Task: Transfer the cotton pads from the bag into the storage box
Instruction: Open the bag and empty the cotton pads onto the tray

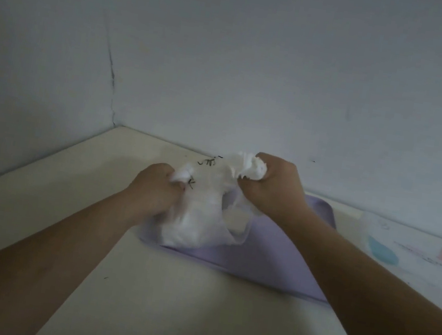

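Note:
A clear plastic bag (200, 219) with black lettering, full of white cotton pads, hangs just above a lilac tray (265, 264) on the table. My left hand (152, 188) grips the bag's left top edge. My right hand (271, 189) is raised a little higher and grips the bag's bunched right edge, white material bulging from its fist. The bag's mouth is stretched between both hands. Part of the tray is hidden behind the bag and my right forearm.
The cream table (162, 311) sits in a corner, with walls at the back and left. At the right edge lies a clear packet (418, 250) with pink and teal shapes. I cannot make out a storage box for certain.

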